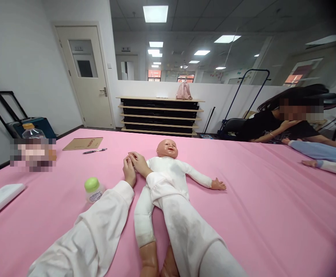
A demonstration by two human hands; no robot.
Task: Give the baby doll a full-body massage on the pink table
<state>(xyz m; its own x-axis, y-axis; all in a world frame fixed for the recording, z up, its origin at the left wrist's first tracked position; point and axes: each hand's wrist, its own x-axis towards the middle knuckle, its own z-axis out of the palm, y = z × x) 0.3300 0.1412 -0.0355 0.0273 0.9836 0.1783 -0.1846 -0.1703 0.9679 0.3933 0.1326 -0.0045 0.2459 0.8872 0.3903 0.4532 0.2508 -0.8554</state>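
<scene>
Doll: lies face up on the pink table (260, 200), straight ahead; bald tan plastic head, white cloth body with grey smudges, tan plastic hands and feet (148, 259) (168, 165)
Fingers: those of the left hand (129, 172) and right hand (140, 164) are curled and meet beside the doll's shoulder; whether they grip its arm there, I cannot tell
Hidden: the doll's arm behind the hands; its lower body and one leg under the right sleeve (182, 215)
Cut off: its feet, at the bottom edge
Blurred: lower part of a bottle (33, 132)
Close by: green-lidded jar (92, 189), just beside the left sleeve (98, 227)
Farther: pen (95, 151), notebook (84, 143), white case (2, 198)
Far right: seated person (274, 123)
</scene>
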